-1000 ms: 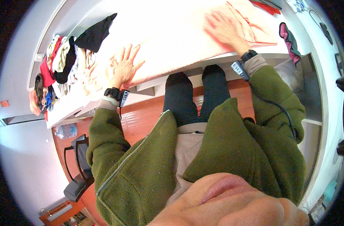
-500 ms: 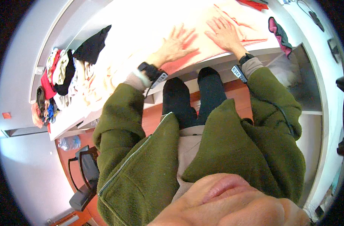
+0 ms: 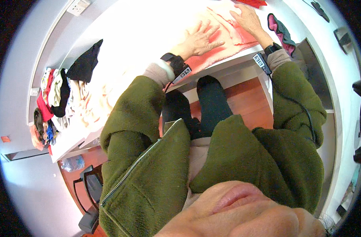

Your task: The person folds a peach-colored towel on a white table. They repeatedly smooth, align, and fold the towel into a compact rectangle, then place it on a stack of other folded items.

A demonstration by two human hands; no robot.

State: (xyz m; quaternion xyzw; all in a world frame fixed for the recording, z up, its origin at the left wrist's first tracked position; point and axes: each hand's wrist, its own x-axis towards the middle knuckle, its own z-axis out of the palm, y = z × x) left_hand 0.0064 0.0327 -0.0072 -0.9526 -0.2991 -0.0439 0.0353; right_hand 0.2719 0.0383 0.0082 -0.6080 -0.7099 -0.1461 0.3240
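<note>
A peach-pink cloth (image 3: 207,59) with a fleecy look lies spread on the white tabletop, its far part washed out by glare. My left hand (image 3: 202,40) rests flat on it, fingers spread, with nothing held. Farther to the right, my right hand (image 3: 247,19) is over the cloth's right part, beside its folds and seam. Its thumb and forefinger stand apart and the other fingers are partly hidden; no grip on the fabric shows. Each wrist wears a black strap with a small cabled device.
Piled clothes (image 3: 56,94) and a black garment (image 3: 85,63) lie at the left. A pink-and-grey cloth piece (image 3: 281,33) sits at the right, with red fabric (image 3: 253,3) beyond. Below the tabletop are open shelves (image 3: 312,71). A black chair (image 3: 91,187) stands lower left.
My right hand has moved farther away and slightly right, going from flat fingers to a more bent pose. My left hand has slid right across the cloth. The whole view has shifted somewhat.
</note>
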